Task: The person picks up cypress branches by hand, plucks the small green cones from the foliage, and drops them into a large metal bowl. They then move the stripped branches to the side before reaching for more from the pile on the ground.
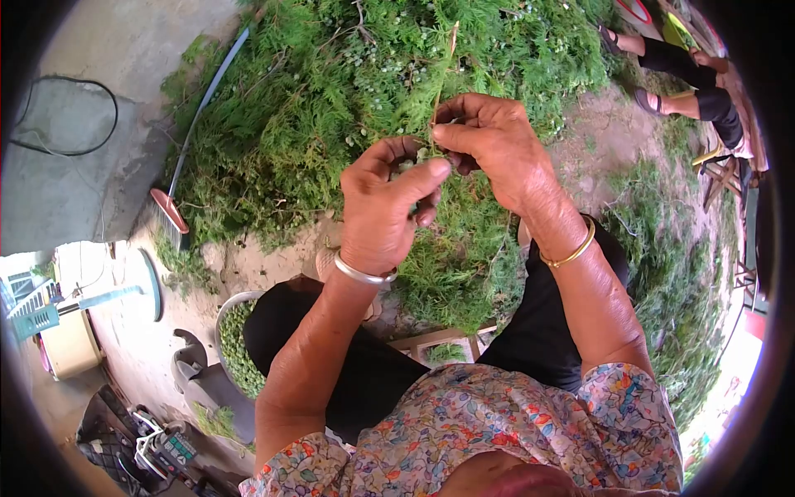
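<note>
Before me, my right hand (pixel 493 149) pinches an evergreen sprig (pixel 438 83) between thumb and fingertips. Its thin brown stem points up and away from me. My left hand (pixel 381 203) closes thumb and fingers on the sprig's near end, where small green cones show. The two hands' fingertips nearly meet, and they partly hide this end. Beyond them spreads a large heap of cut evergreen branches (pixel 306 124) with scaly leaves and pale blue-green cones. More cut greenery (pixel 455 282) lies below my hands, between my knees.
By my left knee stands a round container (pixel 236 344) of small green cones. A broom (pixel 171 217) leans along the heap's left side. Farther left are a fan (pixel 141 286) and a concrete block (pixel 66 182). Another person's legs (pixel 683 103) show at upper right, near more branches (pixel 662 290).
</note>
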The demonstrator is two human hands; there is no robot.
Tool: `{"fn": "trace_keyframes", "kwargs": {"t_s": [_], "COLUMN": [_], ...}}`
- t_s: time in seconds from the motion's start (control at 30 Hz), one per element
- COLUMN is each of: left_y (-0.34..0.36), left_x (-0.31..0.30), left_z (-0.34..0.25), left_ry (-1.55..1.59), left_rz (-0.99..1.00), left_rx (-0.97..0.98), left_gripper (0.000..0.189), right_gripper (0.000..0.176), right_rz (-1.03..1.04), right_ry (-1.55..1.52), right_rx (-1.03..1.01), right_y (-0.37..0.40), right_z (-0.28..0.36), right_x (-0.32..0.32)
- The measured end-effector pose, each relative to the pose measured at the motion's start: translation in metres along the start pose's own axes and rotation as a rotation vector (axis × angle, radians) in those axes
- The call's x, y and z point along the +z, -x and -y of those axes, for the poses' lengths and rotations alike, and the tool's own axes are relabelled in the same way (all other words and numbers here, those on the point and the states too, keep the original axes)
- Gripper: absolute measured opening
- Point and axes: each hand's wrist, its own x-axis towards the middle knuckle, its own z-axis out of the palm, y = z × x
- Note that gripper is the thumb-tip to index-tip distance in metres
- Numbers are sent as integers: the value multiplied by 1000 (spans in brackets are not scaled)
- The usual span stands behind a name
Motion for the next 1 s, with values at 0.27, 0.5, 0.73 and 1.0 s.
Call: {"fn": "trace_keyframes", "kwargs": {"t_s": [0.27,0.5,0.73,1.0], "left_y": [-4,3,-3,-7], "left_x": [4,3,-26,-31], "left_z": [8,6,-8,-17], "left_ry": [-218,-141,763,970], "left_rz": [-87,-52,414,189], "left_rx": [138,111,-288,-131], "left_gripper": [11,14,17,42], "right_gripper": [16,6,11,9], "right_rz": [0,-239,-358,-216], "right_ry": [-4,50,-499,-410], "right_rx": [29,-50,-1,21], "right_y": [0,-1,-6,-6], "right_z": [3,0,7,-1], "right_x": [5,4,-15,-19]}}
